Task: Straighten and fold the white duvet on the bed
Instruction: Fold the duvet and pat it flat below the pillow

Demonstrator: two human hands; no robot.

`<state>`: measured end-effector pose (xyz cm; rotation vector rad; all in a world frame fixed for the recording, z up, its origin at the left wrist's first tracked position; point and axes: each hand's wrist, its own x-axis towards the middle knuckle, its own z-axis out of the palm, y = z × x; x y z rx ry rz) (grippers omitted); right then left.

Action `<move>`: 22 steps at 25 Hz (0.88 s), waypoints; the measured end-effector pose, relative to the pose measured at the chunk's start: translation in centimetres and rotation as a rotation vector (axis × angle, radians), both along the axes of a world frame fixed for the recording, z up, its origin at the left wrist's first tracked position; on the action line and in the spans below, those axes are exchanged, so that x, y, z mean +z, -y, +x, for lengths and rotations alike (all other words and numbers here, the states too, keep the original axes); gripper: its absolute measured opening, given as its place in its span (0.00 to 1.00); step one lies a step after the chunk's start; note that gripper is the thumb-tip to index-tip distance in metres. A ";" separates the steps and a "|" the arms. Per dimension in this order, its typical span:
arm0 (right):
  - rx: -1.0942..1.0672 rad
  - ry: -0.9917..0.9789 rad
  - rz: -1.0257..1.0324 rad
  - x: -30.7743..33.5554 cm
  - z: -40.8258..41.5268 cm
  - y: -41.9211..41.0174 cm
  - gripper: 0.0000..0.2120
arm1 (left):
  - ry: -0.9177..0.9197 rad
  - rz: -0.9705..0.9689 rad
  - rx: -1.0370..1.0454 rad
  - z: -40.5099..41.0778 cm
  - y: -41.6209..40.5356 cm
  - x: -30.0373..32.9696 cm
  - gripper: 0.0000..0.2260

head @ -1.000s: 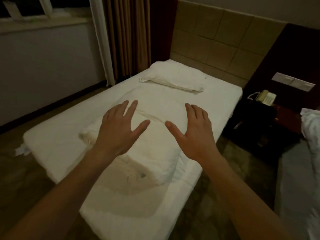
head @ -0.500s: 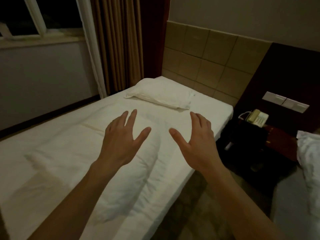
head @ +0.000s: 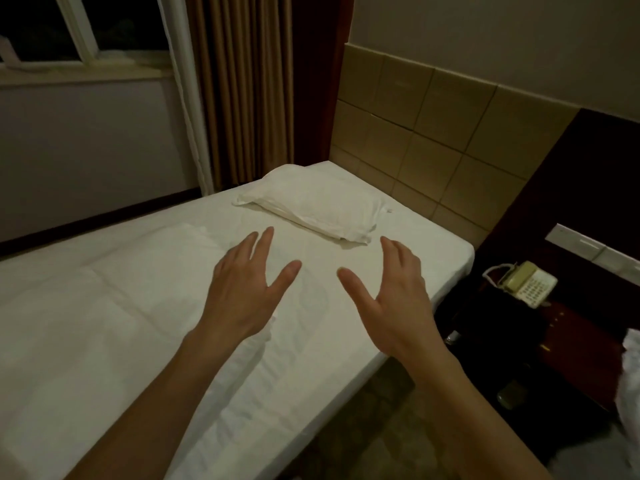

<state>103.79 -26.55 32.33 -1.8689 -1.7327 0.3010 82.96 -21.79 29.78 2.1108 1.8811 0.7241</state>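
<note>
Head view: left hand (head: 244, 292) and right hand (head: 393, 299), fingers spread, holding nothing, raised over the bed (head: 398, 334). White duvet (head: 104, 306) lies folded left of them. Pillow (head: 311, 206) beyond, by headboard (head: 433, 140).

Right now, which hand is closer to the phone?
The right hand. It hangs over the bed's edge on the phone's side, with the phone on the dark nightstand just beyond it. The left hand is farther away, over the middle of the white duvet.
</note>
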 end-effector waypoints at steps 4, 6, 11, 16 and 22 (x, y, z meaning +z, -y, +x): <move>0.090 -0.012 -0.001 -2.4 2.4 -9.3 0.45 | 0.068 -0.046 0.119 1.5 -7.1 -2.7 0.37; 0.159 -0.022 -0.032 -3.3 2.6 -13.5 0.46 | 0.092 -0.081 0.172 1.9 -10.2 -3.8 0.37; 0.303 -0.054 -0.094 -4.3 2.9 -24.0 0.47 | 0.085 -0.142 0.299 3.1 -17.1 -4.7 0.38; 0.381 -0.080 -0.109 -6.0 5.6 -36.1 0.46 | 0.101 -0.141 0.356 7.6 -27.6 -5.8 0.39; 0.249 -0.127 -0.145 -13.2 16.6 -57.3 0.45 | 0.129 -0.157 0.374 16.7 -50.7 -11.3 0.36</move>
